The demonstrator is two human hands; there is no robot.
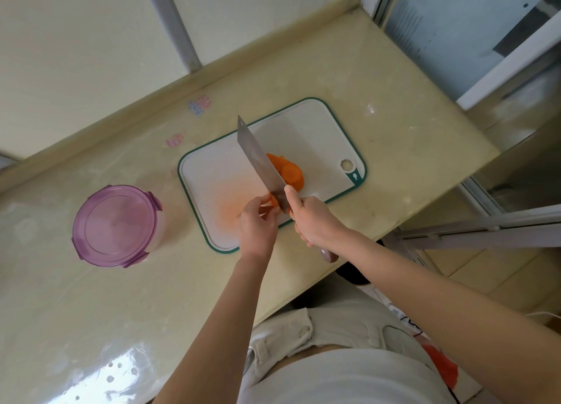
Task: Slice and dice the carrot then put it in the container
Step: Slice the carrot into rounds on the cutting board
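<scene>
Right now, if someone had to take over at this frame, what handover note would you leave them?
Left hand holds a carrot piece on the cutting board. Right hand grips the cleaver, blade against that piece.
Cut slices lie piled on the board right of the blade.
Container stands left of the board, purple lid on.
Done: part sliced. Left: finish slicing, dice, open container, fill it.

Left hand: fingers curled, fingertips pinching a carrot piece; forearm bare, reaching across the near edge of the worktop. Right hand: fist wrapped round a knife handle, thumb laid forward; forearm bare, angled in from the right.
</scene>
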